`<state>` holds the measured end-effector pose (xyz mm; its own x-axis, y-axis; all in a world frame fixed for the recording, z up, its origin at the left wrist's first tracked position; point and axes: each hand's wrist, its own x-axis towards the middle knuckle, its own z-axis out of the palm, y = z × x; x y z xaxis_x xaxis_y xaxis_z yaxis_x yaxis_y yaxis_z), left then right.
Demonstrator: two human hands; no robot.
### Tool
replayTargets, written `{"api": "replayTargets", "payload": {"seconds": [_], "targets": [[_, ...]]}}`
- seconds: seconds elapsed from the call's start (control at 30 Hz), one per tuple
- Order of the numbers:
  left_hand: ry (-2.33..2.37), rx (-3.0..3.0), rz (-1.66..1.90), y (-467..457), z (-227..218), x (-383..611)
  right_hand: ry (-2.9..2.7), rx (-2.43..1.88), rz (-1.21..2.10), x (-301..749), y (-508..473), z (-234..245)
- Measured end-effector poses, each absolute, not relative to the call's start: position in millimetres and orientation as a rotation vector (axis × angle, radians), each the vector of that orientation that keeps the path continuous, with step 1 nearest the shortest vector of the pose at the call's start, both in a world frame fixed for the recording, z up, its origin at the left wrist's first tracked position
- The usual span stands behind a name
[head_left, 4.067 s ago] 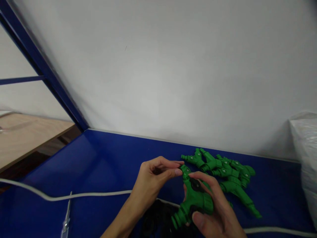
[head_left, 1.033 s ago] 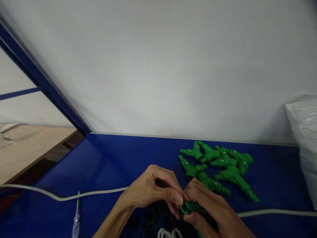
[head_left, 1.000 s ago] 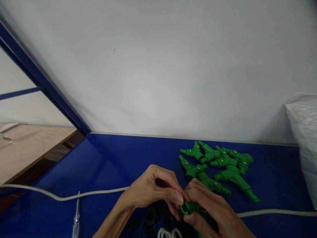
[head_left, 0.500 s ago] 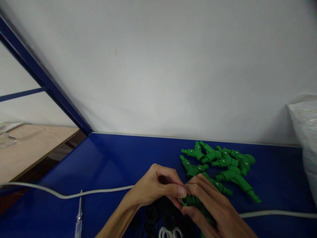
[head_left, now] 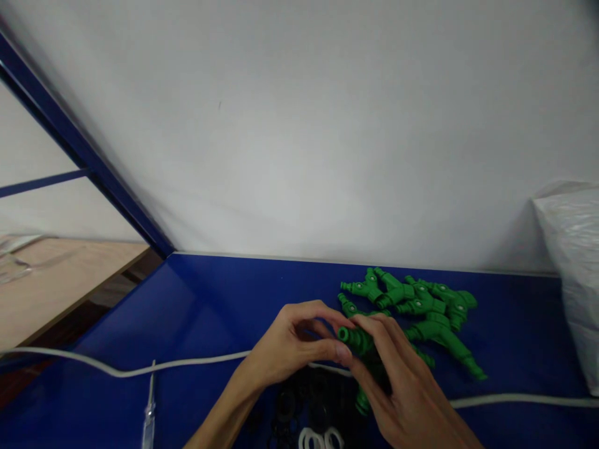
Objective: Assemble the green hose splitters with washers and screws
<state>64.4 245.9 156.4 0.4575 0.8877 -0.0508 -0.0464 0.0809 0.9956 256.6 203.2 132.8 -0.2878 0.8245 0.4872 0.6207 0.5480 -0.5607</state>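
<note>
My right hand [head_left: 402, 386] is wrapped round a green plastic Y-shaped fitting [head_left: 358, 340], raised a little above the blue table [head_left: 210, 305]. My left hand [head_left: 292, 343] pinches at the fitting's upper end with thumb and fingertips; whatever small part it may hold is hidden. Behind my hands lies a pile of several more green fittings [head_left: 421, 312]. Black rings [head_left: 299, 405] and white rings [head_left: 318, 439] lie on the table under my wrists.
A white cable [head_left: 116, 371] runs across the table from left to right. A clear-handled screwdriver [head_left: 148, 421] lies at the lower left. A white plastic bag [head_left: 575, 274] stands at the right edge. A wooden surface [head_left: 47, 280] sits beyond the blue frame post.
Both hands have lifted the green fitting up and slightly away from me. Its end now shows between my fingertips instead of being low over the black rings.
</note>
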Motion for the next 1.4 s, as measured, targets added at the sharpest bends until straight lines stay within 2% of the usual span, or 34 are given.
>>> {"api": "replayTargets", "payload": {"seconds": [0.3,0.6,1.0,1.2,1.4], "targets": [[0.92,1.153,1.076,256,152,56,-1.471,-1.077,1.048,260,201,137],[0.81,1.194,1.071,250,157,57,-1.435,-1.082,0.963,260,207,131],[0.773,1.291,0.905,243,150,66,-1.33,-1.041,1.126,250,209,121],[0.784,1.174,0.963,244,154,65,-1.4,-1.058,1.065,244,201,134],[0.671,0.954,1.015,248,154,62,-1.858,-0.916,0.427,255,194,151]]}}
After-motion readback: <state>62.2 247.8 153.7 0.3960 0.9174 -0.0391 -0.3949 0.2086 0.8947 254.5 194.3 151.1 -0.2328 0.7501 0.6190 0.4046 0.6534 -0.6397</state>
